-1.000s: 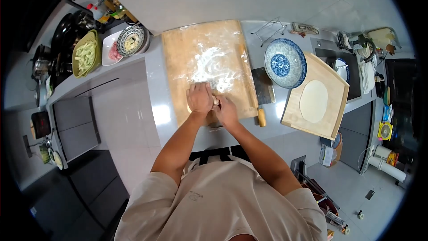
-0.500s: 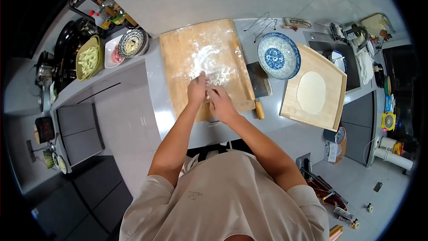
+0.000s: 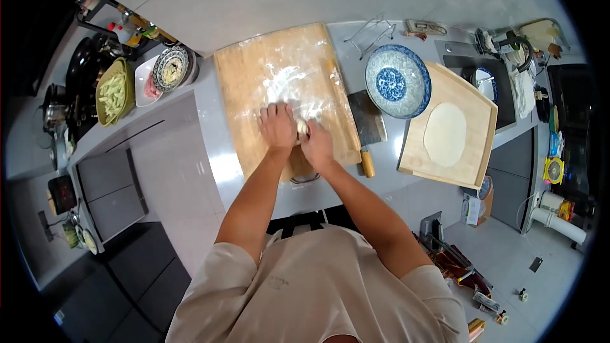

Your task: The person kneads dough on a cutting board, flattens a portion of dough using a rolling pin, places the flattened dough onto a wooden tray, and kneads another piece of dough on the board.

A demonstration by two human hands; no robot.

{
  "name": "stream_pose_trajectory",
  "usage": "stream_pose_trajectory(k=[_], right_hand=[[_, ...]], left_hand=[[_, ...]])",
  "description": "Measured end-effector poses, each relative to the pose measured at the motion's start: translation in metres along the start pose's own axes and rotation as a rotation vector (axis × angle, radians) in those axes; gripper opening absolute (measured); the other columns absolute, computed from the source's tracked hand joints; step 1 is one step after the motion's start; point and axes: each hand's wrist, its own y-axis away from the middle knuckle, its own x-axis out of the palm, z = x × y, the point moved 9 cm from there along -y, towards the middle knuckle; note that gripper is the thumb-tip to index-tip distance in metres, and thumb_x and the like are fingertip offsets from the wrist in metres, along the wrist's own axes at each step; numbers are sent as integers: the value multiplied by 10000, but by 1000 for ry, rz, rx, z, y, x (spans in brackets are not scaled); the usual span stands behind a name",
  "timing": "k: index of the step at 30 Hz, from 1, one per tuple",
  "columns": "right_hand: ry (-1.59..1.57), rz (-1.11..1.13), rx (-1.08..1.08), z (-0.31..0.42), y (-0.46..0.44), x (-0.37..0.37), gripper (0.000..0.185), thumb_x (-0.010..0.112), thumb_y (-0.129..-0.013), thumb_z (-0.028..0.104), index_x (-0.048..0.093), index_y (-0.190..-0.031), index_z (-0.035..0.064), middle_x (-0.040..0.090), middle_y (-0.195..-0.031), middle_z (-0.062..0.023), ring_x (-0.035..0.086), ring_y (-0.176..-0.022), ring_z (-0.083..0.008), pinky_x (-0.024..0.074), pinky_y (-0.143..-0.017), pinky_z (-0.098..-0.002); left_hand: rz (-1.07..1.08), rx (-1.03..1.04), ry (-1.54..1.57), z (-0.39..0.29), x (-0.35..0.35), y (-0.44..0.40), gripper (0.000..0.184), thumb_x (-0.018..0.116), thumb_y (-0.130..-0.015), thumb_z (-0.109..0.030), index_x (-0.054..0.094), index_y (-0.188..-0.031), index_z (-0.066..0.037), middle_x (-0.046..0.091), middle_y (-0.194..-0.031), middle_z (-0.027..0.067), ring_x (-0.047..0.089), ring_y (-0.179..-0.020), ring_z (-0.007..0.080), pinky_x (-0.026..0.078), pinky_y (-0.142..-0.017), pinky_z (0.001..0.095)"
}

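Observation:
A small pale lump of dough [image 3: 302, 127] sits between my hands over the near part of the floured wooden board [image 3: 248, 89]. My right hand [image 3: 317, 145] is closed around its right side. My left hand [image 3: 277, 127] lies flat with fingers stretched out on the board, its thumb side close beside the dough; whether it touches the dough I cannot tell. White flour [image 3: 287, 82] is spread just beyond my fingertips. Along the board's right edge lies a wooden rolling pin [image 3: 345, 105].
Right of the board lie a cleaver [image 3: 368, 119], a blue-and-white bowl [image 3: 416, 98] and a wooden tray [image 3: 480, 133] bearing a flat dough sheet [image 3: 445, 134]. At left stand a green basket [image 3: 129, 92] of cut vegetables, a white dish [image 3: 141, 94] with meat and a patterned bowl [image 3: 186, 67].
My hands, close together before, have parted slightly. My left hand has flattened onto the board, and the dough now shows by my right hand. The camera view has shifted a little.

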Motion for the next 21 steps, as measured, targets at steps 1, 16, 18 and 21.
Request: stream_pose_trajectory(k=[1,16,18,21], right_hand=[[-12,18,-2,4,-8,-2,177,726,-875,94,642,-1017,30,696,-965,-229,678,-915,-451,543,-797,-524],[-275,27,-325,61,67,-31,405,730,-878,23,659,-1272,83,617,-1263,-165,711,-879,-312,600,-799,-398],[-355,71,-136,45,49,-36,423,749,-887,47,655,-1298,72,644,-1258,-170,724,-907,-282,595,-832,-381],[-464,210,-95,5,21,-13,405,817,-870,104,671,-1242,39,718,-1058,-149,708,-864,-230,574,-810,-364]], left_hand=[[21,-31,4,3,5,-5,270,566,-1045,-330,731,-1006,-120,677,-1039,86,582,-1050,321,438,-944,480],[646,-528,1117,44,-4,59,493,774,-946,-128,588,-1389,-22,693,-1205,80,670,-1074,174,574,-893,351],[654,-68,823,29,-10,49,484,764,-919,-118,619,-1371,-20,701,-1206,90,674,-1095,186,574,-901,338],[810,-87,970,3,-19,55,429,708,-916,-50,641,-1338,-25,696,-1209,90,650,-1115,190,532,-983,335]])
